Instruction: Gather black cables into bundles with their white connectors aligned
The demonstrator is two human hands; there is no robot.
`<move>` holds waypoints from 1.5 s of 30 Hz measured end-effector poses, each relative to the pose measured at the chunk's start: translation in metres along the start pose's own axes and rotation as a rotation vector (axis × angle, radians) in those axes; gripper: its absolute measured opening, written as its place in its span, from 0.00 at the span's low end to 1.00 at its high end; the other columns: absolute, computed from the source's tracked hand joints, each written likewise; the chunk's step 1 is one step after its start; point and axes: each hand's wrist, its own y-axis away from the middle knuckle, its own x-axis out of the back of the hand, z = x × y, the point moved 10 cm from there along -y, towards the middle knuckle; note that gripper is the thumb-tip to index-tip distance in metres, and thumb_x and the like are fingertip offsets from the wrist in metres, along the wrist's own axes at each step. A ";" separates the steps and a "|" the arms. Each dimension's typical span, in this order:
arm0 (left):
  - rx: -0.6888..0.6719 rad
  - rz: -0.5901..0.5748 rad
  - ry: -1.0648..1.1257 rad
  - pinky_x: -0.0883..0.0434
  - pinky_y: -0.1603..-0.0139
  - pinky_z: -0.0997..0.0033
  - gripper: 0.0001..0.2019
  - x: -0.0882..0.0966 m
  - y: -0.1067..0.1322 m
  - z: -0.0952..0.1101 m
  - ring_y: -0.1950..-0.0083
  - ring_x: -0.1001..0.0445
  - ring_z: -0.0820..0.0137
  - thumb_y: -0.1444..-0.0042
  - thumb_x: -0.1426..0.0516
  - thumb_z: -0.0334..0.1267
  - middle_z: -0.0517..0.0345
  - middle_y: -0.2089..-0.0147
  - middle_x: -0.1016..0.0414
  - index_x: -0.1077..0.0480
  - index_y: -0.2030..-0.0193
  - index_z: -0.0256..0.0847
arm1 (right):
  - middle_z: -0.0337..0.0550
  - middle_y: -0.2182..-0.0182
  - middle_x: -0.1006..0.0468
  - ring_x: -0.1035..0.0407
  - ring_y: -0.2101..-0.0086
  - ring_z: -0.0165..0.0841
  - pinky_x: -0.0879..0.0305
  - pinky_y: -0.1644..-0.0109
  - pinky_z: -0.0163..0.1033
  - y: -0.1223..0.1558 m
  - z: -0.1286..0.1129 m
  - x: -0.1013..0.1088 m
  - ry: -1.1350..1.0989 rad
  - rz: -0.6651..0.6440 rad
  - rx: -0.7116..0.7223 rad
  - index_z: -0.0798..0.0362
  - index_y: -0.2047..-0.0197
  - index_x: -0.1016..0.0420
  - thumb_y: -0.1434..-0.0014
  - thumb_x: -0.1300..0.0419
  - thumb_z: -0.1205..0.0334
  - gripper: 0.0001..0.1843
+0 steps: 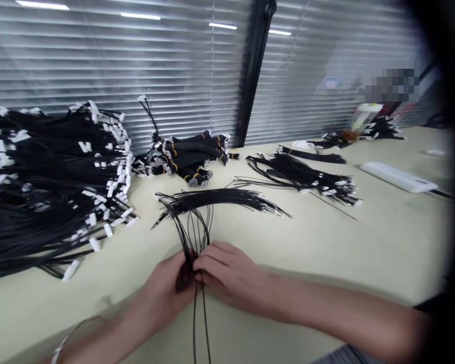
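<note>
Both hands meet low in the middle of the head view, around a bunch of thin black wires (180, 230). My left hand (170, 283) is closed round the bunch, whose wires rise above the fingers and fan out. Against it, my right hand (222, 270) has its fingers pinched on wires of the same bunch. Two wire ends (200, 318) hang down below the hands toward the table edge. Just beyond lies a loose row of cut black wires (220, 199) with bright tips. The fingertips partly hide where the wires are gripped.
A big heap of black cables with white connectors (53, 182) fills the left. Banded wire bundles (189, 154) lie at the back, and another cable pile (307, 174) right of centre. Farther right are a white flat device (398, 177) and a lidded jar (362, 121). Blinds (109, 65) stand behind.
</note>
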 end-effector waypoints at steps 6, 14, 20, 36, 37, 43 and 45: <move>-0.035 -0.014 0.059 0.36 0.64 0.75 0.12 0.002 -0.001 0.008 0.65 0.34 0.70 0.57 0.48 0.24 0.60 0.66 0.29 0.35 0.64 0.38 | 0.41 0.72 0.28 0.38 0.69 0.33 0.41 0.66 0.37 0.008 -0.027 -0.004 0.005 -0.096 0.157 0.57 0.61 0.30 0.41 0.48 0.66 0.07; 0.055 -0.062 -0.029 0.44 0.74 0.77 0.05 0.001 0.001 0.008 0.73 0.43 0.74 0.49 0.48 0.31 0.65 0.75 0.41 0.33 0.65 0.39 | 0.34 0.79 0.33 0.39 0.77 0.24 0.43 0.74 0.29 -0.036 0.081 0.014 -0.464 0.025 -0.535 0.55 0.68 0.36 0.37 0.50 0.55 0.12; 0.072 -0.080 -0.006 0.43 0.74 0.78 0.06 -0.002 0.000 0.003 0.72 0.42 0.74 0.47 0.48 0.34 0.64 0.74 0.41 0.32 0.63 0.40 | 0.41 0.74 0.25 0.33 0.75 0.25 0.39 0.72 0.30 -0.086 0.121 -0.002 -0.402 -0.224 -0.518 0.57 0.62 0.30 0.42 0.44 0.54 0.13; 0.055 -0.044 -0.009 0.43 0.73 0.77 0.08 0.000 0.000 0.006 0.72 0.41 0.73 0.46 0.47 0.42 0.62 0.74 0.39 0.33 0.67 0.39 | 0.44 0.68 0.25 0.33 0.67 0.31 0.43 0.65 0.34 0.013 0.209 0.052 0.290 -0.329 -0.634 0.57 0.65 0.27 0.49 0.41 0.68 0.06; 0.059 -0.048 -0.010 0.42 0.73 0.77 0.09 0.000 0.000 0.005 0.72 0.41 0.73 0.46 0.47 0.42 0.62 0.74 0.39 0.33 0.67 0.39 | 0.44 0.68 0.26 0.33 0.67 0.31 0.42 0.65 0.34 0.014 0.209 0.050 0.298 -0.332 -0.636 0.58 0.65 0.27 0.47 0.42 0.67 0.05; 0.095 -0.076 0.030 0.40 0.72 0.77 0.07 -0.004 0.000 -0.001 0.71 0.40 0.73 0.47 0.47 0.37 0.61 0.73 0.39 0.32 0.63 0.38 | 0.42 0.70 0.26 0.34 0.67 0.30 0.40 0.62 0.36 0.009 0.215 0.054 0.297 -0.351 -0.614 0.58 0.68 0.27 0.45 0.41 0.66 0.05; 0.091 -0.076 0.036 0.40 0.72 0.77 0.08 -0.003 0.000 0.000 0.71 0.40 0.73 0.47 0.46 0.37 0.61 0.72 0.39 0.32 0.62 0.38 | 0.43 0.70 0.26 0.33 0.66 0.30 0.40 0.60 0.37 0.009 0.216 0.057 0.304 -0.349 -0.621 0.59 0.68 0.27 0.45 0.41 0.67 0.04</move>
